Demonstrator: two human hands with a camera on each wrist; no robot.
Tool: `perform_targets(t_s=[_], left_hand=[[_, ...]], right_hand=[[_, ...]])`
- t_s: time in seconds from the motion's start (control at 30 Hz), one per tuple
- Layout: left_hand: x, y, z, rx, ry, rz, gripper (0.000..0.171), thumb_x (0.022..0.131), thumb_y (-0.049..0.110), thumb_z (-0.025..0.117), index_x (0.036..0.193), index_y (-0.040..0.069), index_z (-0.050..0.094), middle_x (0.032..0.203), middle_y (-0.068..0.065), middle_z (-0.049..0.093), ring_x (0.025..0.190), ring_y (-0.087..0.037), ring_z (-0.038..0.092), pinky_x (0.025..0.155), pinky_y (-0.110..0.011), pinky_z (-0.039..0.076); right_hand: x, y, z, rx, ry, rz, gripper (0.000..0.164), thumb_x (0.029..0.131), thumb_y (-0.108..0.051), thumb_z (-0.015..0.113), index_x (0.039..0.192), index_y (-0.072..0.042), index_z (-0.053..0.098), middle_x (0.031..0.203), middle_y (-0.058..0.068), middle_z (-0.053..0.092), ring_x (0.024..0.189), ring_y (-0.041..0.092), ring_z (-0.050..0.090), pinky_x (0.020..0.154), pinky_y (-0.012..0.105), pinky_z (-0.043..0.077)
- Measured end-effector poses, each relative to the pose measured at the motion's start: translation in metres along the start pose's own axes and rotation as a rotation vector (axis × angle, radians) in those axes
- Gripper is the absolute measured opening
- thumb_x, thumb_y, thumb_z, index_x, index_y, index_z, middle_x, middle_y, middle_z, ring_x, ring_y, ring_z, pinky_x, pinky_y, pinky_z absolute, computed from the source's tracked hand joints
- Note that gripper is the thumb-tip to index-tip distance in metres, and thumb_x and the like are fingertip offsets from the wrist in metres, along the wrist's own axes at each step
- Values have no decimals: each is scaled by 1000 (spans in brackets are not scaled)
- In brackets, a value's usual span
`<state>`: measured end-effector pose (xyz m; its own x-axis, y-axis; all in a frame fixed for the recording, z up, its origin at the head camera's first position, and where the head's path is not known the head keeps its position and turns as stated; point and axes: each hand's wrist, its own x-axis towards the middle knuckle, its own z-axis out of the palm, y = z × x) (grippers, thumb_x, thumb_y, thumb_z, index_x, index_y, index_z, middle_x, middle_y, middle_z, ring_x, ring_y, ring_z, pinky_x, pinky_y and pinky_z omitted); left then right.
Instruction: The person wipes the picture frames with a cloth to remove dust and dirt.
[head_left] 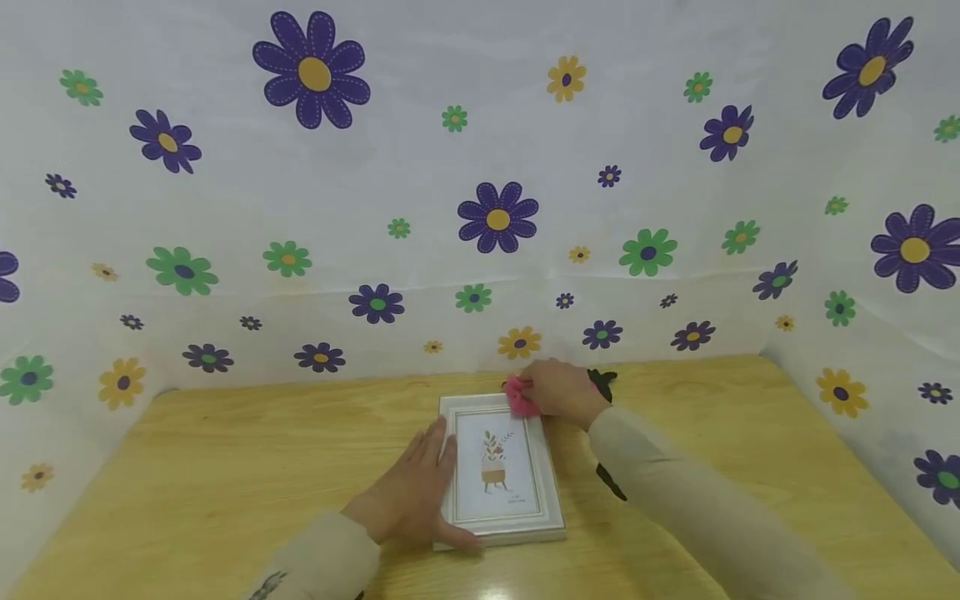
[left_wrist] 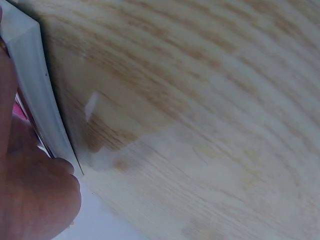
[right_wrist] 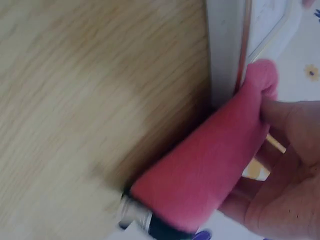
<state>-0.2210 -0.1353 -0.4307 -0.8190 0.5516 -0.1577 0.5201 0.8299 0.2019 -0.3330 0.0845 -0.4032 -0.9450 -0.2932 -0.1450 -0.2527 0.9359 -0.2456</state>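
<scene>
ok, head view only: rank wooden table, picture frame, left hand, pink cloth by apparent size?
Largest to smallest:
1. Wooden table
2. Picture frame
3. Left hand
4. Pink cloth, visible part only; the right hand hides some of it.

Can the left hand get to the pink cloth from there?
Probably yes: the left hand rests against the picture frame, and only the frame's low front lies between. But the right hand grips the pink cloth.
</scene>
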Motion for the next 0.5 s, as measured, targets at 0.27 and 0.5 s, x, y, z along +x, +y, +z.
perform_targets(t_s=[0.27, 0.5], left_hand=[[0, 2, 12, -35, 31, 56, 131, 64, 85, 56, 144, -13, 24, 153, -32, 4, 142, -40, 4, 114, -48, 11], [3, 7, 8, 19, 58, 90, 130, 64, 86, 55, 143, -14, 27, 152, -32, 8, 141, -41, 8, 113, -50, 15]], right_hand=[[5, -50, 16, -90, 43, -76, 29, 95, -31, 60, 120, -22, 68, 112, -2, 67, 101, 20, 61, 86, 37, 49], [7, -65, 15, -128, 59, -101, 27, 95, -28, 59, 120, -22, 69, 112, -1, 68, 101, 20, 62, 87, 37, 50]])
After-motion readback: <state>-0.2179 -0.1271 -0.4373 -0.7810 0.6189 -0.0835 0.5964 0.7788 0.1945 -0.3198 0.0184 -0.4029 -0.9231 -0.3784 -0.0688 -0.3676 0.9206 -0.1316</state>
